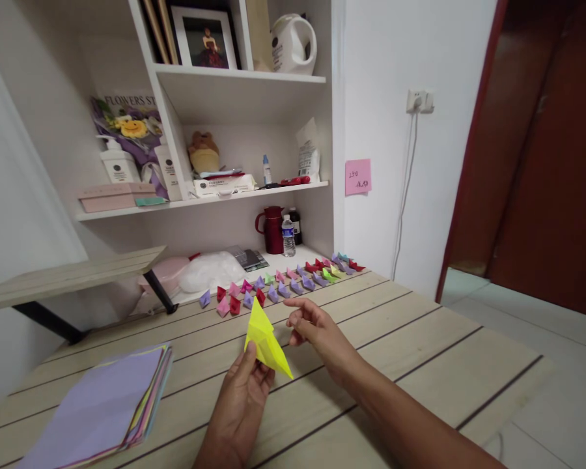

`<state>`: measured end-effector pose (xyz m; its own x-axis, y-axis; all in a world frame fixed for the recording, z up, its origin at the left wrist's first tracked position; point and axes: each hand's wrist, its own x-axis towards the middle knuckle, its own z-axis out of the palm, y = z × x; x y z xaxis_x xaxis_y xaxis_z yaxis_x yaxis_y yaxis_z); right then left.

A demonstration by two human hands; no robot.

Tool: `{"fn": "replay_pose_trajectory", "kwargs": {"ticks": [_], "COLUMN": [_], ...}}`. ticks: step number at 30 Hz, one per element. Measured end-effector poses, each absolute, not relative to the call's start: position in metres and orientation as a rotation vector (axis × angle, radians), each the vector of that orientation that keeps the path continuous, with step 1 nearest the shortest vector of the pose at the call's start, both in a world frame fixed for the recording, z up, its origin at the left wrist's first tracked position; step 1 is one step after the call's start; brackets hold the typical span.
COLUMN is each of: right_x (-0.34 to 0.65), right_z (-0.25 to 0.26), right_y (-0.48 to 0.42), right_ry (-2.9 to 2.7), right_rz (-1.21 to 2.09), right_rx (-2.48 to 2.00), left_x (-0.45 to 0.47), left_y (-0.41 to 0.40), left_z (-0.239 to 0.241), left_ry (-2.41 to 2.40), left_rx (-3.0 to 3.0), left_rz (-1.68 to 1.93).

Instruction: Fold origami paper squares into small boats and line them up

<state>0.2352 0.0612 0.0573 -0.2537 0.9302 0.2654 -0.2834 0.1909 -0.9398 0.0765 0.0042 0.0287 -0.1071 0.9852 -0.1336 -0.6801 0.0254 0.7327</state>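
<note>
A bright yellow folded paper (pixel 265 340), pointed at its top and lower right ends, is tilted in the air above the table. My left hand (pixel 247 389) pinches its lower left edge between thumb and fingers. Just to the right of the paper, apart from it, my right hand (pixel 315 329) holds nothing. Its index finger is stretched out toward the left, while the other fingers are loosely bent. Beyond both hands, several small folded paper boats (pixel 295 286) in purple, pink, red and green stand in rows along the table's back edge.
At the left of the slatted table (pixel 371 365) lies a stack of coloured paper sheets (pixel 97 397), purple on top. A small raised shelf (pixel 73 277) stands behind it. On the ledge at the back are a red jug (pixel 273 230), a water bottle (pixel 288 236) and a white plastic bag (pixel 212 271).
</note>
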Motion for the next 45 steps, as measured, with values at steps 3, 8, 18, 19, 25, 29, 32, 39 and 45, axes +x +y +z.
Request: {"fn": "replay_pose_trajectory", "kwargs": {"ticks": [3,8,18,19,25,29,32,39,45], "right_x": [0.234,0.231,0.226,0.226,0.232,0.238,0.241,0.234,0.231], "right_z": [0.057,0.056,0.038,0.038,0.043,0.049,0.048,0.037,0.038], "right_y": [0.060,0.055,0.065,0.066,0.067,0.067,0.072,0.079,0.072], "right_ry": [-1.333,-1.415,-1.476,-1.480,-1.493,-1.483,-1.480,-1.482,-1.494], "right_rz": [1.394,1.480,1.475,1.460,1.202,1.043,1.025,1.191,1.242], "right_rx": [-0.685,-0.616,-0.556,-0.557,-0.585,-0.576,-0.578,-0.629,-0.649], "left_x": [0.077,0.079,0.082,0.082,0.085,0.091,0.094,0.087,0.083], "left_y": [0.004,0.003,0.006,0.007,0.012,0.013,0.013,0.008,0.009], "left_z": [0.029,0.030,0.028,0.026,0.021,0.022,0.021,0.023,0.024], "left_ry": [0.789,0.806,0.975,0.993,1.010,0.997,1.022,1.241,1.268], "left_rx": [0.515,0.553,0.773,0.792,0.875,0.951,1.033,1.262,1.278], "left_rz": [1.521,1.526,1.596,1.598,1.660,1.680,1.685,1.780,1.787]}}
